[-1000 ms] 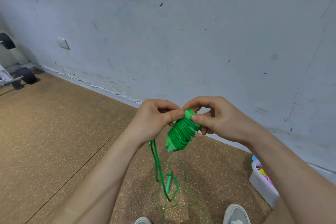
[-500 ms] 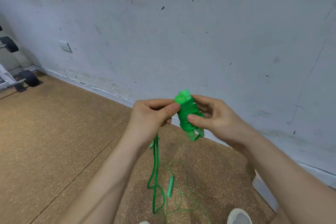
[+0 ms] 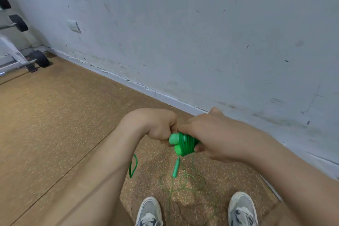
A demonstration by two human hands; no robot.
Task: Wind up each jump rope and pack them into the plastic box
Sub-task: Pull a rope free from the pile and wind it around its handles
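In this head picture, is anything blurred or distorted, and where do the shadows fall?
Head view: the wide-angle lens stretches both forearms toward the lower edge; the left hand, right hand and green jump rope look slightly soft, perhaps from motion blur; the light is even, without glare; a soft shadow darkens the floor below the hands.

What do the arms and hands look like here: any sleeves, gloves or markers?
Both are bare. The left hand and right hand show no gloves, rings or tape. The left forearm and right forearm show no sleeve, and neither wrist has a watch, wristband, cable or tracking marker. The upper arms are out of frame, so a short sleeve higher up cannot be ruled out.
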